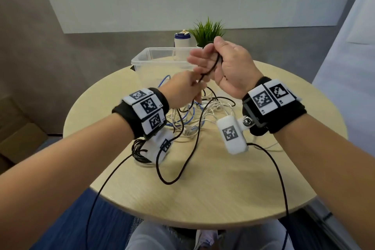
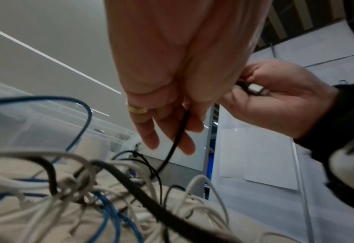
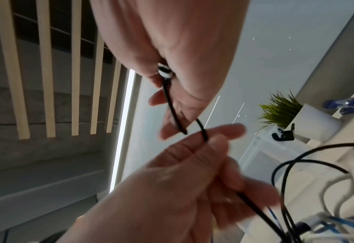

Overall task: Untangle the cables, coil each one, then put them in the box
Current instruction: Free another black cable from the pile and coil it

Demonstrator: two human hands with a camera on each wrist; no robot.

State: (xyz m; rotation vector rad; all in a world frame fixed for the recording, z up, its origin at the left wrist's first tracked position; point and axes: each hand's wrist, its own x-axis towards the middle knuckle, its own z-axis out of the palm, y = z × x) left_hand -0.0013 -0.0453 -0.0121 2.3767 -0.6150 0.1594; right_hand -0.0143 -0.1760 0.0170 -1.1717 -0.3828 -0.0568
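Both hands meet above the round pale wooden table in the head view: the right hand curls around the thin black cable, and the left hand pinches the same cable just below it. Faint blue writing on the wall is unreadable. Beyond the hands stands the clear plastic box; beneath them lies a tangle of white, blue and black cables. From the left wrist, the cable hangs through the left fingers, while the right hand clasps its silver plug. From the right wrist, the cable loops between both hands.
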